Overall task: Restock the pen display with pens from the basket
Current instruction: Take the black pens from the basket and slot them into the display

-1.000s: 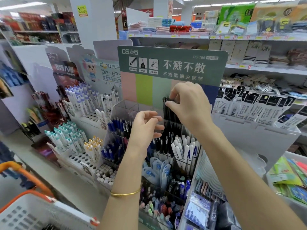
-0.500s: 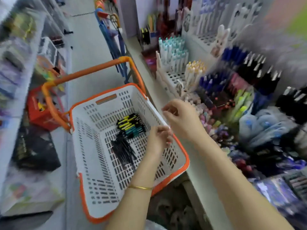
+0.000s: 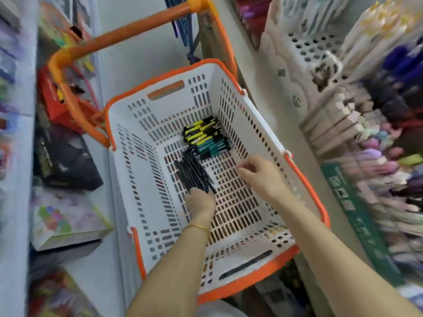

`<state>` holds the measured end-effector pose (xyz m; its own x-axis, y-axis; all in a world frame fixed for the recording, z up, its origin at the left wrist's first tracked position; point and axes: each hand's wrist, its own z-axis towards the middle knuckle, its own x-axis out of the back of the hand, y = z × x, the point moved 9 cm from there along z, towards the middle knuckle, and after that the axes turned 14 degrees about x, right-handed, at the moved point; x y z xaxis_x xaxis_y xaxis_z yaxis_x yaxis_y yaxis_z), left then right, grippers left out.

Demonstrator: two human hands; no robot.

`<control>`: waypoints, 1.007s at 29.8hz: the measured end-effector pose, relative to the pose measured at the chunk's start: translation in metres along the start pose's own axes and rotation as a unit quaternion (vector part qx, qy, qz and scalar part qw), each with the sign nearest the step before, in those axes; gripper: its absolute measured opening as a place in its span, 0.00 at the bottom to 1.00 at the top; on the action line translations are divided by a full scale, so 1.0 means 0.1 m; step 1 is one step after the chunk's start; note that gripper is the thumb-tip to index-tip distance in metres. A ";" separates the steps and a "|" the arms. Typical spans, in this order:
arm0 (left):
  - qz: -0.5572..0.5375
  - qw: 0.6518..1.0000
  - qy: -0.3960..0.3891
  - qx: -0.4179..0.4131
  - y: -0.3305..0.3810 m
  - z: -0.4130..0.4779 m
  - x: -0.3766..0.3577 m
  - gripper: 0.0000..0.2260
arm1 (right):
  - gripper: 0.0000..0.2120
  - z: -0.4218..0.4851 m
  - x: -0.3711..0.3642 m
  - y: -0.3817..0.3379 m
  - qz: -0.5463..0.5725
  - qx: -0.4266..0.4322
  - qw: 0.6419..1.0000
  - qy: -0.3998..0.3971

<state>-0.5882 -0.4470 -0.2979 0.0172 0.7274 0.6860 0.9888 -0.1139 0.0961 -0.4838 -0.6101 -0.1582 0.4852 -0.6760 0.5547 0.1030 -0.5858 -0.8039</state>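
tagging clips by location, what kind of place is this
Most likely a stationery aisle in a shop. A white and orange shopping basket holds loose pens, a retail pen display stands beside it, and packaged goods sit on shelves opposite.

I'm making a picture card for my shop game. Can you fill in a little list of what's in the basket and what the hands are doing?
basket: white with orange rim, on the floor by the pen display
black pens: loose bundle on the basket floor
yellow pens: at the far end, next to the teal pens
left hand: down on the near ends of the black pens, grip not clear
right hand: inside the basket, empty, fingers loosely curled
bracelet: gold, on the left wrist
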 end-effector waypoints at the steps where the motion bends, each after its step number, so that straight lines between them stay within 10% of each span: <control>1: 0.017 1.000 0.004 -0.007 0.04 0.08 -0.04 0.21 | 0.04 0.05 -0.05 0.05 0.003 -0.009 1.000 -0.002; 24: 0.061 0.996 0.063 0.023 0.45 0.69 0.31 0.19 | 0.04 0.27 -0.44 0.55 0.071 -0.080 0.994 -0.006; 30: -0.003 0.995 0.043 0.085 0.44 0.74 0.20 0.36 | 0.04 0.28 -0.41 0.56 0.076 -0.076 0.994 0.001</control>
<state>-0.5334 -0.3877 -0.3329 0.0066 0.6670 0.7450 0.9998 0.0111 -0.0188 -0.4739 -0.6030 -0.2323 0.4829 -0.7631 0.4296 -0.1033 -0.5368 -0.8374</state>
